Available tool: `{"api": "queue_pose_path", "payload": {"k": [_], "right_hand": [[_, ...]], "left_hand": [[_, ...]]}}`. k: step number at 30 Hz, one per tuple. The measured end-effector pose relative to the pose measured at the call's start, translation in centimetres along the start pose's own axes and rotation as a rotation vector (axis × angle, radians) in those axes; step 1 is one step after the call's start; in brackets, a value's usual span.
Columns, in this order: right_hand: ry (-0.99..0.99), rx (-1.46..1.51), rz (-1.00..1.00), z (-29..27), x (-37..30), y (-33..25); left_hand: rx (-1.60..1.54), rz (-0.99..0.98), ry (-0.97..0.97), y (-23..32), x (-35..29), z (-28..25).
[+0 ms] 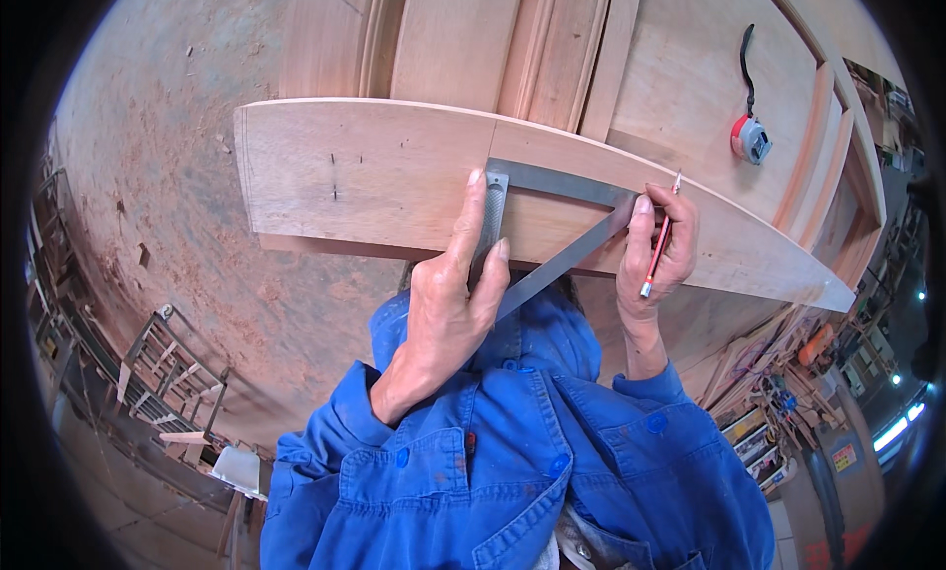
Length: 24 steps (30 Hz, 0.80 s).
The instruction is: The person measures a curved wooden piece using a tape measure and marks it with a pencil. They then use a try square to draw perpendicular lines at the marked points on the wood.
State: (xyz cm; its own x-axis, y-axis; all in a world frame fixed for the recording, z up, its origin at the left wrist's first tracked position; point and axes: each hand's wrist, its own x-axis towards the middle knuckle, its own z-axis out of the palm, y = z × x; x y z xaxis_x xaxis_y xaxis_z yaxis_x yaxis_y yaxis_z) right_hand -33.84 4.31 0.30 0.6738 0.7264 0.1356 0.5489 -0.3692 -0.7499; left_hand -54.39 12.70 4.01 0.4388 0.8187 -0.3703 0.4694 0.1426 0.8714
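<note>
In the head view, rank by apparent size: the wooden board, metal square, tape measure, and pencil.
1. wooden board
2. metal square
3. pencil and tape measure: the pencil looks longer and the tape bulkier, so I won't rank them.

We see a board [394, 176] of pale, bare, matt wood, smooth-sanded; the square [552, 265] is dull grey metal, its handle finely ridged; the pencil [658, 250] is glossy red; our sleeves [512, 442] are blue cloth, stained.
</note>
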Motion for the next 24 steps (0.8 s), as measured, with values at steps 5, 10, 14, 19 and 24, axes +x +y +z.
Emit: {"api": "queue_pose_path", "payload": {"k": [5,10,14,19,24], "right_hand": [[0.0,-0.031,0.008,0.0,-0.07,0.02],[0.012,-0.028,0.001,0.12,-0.13,0.16],[0.014,-0.045,0.003,0.14,-0.09,0.03],[0.028,-0.052,-0.025,0.2,-0.07,0.14],[0.025,-0.053,-0.018,0.19,-0.04,0.13]], "left_hand": [[-0.001,0.024,0.011,-0.11,0.01,0.02],[-0.007,0.01,0.002,-0.18,-0.01,0.04],[-0.014,-0.007,-0.01,-0.23,-0.04,-0.02],[-0.033,-0.047,-0.024,-0.12,-0.01,-0.1],[-0.062,-0.103,-0.054,0.18,0.01,-0.33]]}}
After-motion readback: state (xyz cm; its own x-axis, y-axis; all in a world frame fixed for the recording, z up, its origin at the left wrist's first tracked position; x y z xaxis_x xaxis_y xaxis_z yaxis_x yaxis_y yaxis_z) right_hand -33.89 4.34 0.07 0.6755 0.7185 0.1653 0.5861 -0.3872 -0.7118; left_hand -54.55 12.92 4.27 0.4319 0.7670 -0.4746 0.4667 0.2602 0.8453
